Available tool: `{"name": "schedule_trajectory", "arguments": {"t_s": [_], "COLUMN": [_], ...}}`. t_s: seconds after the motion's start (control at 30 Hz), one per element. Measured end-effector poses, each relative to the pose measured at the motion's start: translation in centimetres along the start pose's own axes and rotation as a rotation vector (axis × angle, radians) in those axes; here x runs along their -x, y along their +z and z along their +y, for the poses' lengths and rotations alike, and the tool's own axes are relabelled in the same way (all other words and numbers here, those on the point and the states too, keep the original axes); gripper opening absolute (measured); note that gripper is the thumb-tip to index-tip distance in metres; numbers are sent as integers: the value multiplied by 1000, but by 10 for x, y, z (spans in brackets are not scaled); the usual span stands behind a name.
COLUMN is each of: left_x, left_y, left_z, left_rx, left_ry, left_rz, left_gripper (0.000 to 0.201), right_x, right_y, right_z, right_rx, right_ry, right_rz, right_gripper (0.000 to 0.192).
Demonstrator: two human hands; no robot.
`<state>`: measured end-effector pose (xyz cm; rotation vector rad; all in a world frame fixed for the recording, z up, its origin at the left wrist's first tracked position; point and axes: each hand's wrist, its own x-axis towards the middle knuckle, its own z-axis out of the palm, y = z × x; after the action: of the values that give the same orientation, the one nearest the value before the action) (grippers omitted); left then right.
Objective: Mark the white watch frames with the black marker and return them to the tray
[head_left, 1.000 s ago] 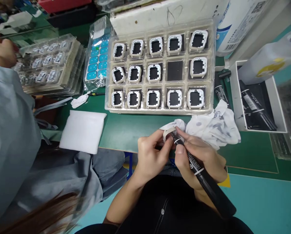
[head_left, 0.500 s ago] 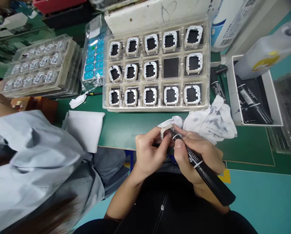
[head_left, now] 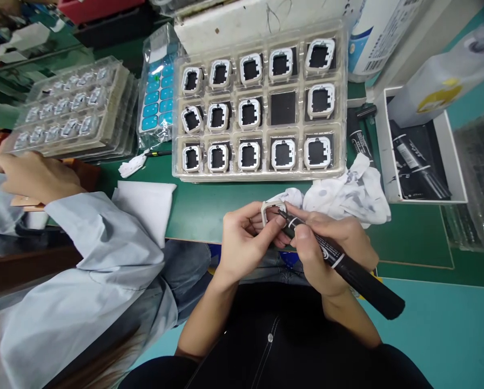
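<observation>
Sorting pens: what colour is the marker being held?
Black with white bands, marker, head view.

surface: green mat (head_left: 209, 208) | on it: clear tray (head_left: 260, 175), white pad (head_left: 145, 202), crumpled cloth (head_left: 347, 194), white box (head_left: 456, 162)

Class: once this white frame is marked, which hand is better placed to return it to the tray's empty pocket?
Probably the left hand: it already holds the white frame, while the right hand grips the black marker.

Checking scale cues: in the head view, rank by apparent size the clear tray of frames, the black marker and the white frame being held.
1. clear tray
2. black marker, though it is nearer the camera
3. white frame, partly hidden by fingers
</observation>
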<state>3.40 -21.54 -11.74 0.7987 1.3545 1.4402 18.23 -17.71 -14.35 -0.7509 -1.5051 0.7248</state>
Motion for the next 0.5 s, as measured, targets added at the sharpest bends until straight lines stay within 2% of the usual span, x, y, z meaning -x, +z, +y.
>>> {"name": "schedule_trajectory", "arguments": {"t_s": [0.13, 0.33, 0.5], "left_x": [-1, -2, -4], "left_y": [-1, -1, -4], "left_z": [0, -3, -3], "left_rx": [21, 7, -21], "left_ry": [-40, 13, 31], "left_rz": [-6, -20, -38], "left_gripper": [24, 23, 30], "right_x": [0, -3, -4], "right_y": [0, 2, 0], "right_z": [1, 2, 3], "right_rx": [-15, -119, -104], "right_ry": [-12, -17, -114], "right_rz": [5, -29, -47], "right_gripper": [16, 21, 20]}}
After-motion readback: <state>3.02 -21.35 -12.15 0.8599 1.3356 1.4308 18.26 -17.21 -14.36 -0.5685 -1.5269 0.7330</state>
